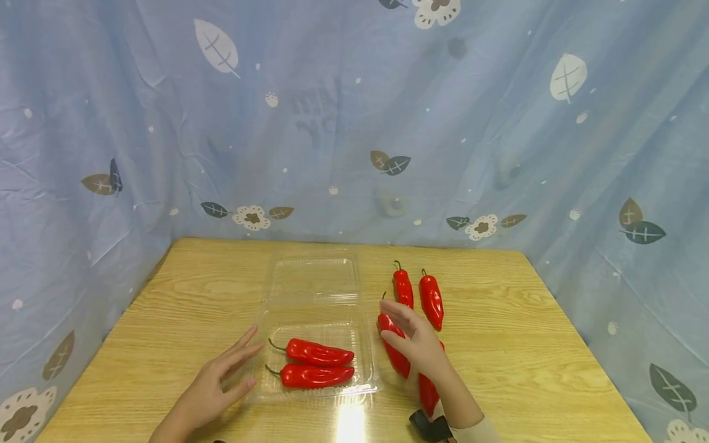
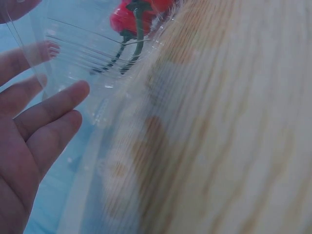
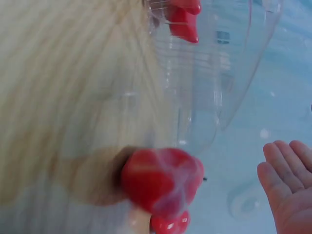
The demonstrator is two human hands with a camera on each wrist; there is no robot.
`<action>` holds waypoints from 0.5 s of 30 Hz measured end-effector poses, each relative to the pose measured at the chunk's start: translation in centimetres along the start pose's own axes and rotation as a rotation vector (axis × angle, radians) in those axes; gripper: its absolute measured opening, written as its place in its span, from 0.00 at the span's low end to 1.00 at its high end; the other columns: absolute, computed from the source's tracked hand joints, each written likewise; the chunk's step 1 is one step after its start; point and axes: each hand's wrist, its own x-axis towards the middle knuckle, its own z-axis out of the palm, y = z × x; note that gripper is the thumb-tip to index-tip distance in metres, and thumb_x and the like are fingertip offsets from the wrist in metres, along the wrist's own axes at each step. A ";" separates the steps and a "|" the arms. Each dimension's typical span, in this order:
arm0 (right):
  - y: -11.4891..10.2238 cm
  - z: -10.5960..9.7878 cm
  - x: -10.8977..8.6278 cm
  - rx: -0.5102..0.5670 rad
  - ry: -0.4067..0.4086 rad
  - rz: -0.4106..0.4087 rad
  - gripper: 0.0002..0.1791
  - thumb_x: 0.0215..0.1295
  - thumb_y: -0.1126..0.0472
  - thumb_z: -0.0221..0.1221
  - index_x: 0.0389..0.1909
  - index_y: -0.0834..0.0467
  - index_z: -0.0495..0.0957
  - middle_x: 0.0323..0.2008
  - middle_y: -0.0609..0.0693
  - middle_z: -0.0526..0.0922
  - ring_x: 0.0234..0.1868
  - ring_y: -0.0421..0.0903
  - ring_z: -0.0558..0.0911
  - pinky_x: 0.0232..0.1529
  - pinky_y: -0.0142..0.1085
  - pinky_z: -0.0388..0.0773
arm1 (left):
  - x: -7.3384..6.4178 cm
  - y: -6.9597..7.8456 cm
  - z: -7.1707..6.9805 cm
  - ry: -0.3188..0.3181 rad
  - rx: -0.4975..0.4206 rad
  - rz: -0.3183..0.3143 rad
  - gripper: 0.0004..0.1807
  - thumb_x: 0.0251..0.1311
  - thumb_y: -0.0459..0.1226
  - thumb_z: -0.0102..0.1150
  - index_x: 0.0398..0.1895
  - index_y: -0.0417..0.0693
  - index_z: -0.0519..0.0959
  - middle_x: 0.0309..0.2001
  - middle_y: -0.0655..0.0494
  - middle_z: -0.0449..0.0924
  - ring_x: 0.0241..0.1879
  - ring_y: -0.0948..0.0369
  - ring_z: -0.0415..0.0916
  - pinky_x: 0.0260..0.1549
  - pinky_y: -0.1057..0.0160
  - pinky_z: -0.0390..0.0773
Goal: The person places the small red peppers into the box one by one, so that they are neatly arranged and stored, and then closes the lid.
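Observation:
A clear plastic clamshell box [image 1: 362, 344] lies opened on the table, its lid [image 1: 312, 274] folded back away from me. Two red peppers [image 1: 318, 376] rest side by side in its near half, stems to the left. My left hand [image 1: 213, 384] is at the box's left side, fingers spread and holding nothing; in the left wrist view its fingertips [image 2: 80, 90] are right at the clear wall. My right hand [image 1: 418, 341] hovers right of the box over loose red peppers [image 1: 394, 351], partly hiding them. Its fingers are extended, with nothing in them in the right wrist view.
Two more red peppers [image 1: 431, 301] lie farther back on the right of the wooden table [image 1: 498, 344]. Another pepper [image 1: 428, 394] shows under the right forearm, near a black strap [image 1: 429, 426]. A blue patterned curtain [image 1: 343, 123] hangs round the table's back and sides.

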 end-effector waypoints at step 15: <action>0.9 -3.0 -3.9 -0.002 0.180 0.231 0.30 0.60 0.58 0.64 0.63 0.59 0.69 0.62 0.58 0.73 0.65 0.53 0.71 0.65 0.39 0.68 | 0.0 0.1 -0.1 -0.001 0.030 -0.007 0.29 0.57 0.27 0.60 0.63 0.39 0.69 0.72 0.37 0.52 0.66 0.70 0.56 0.57 0.80 0.64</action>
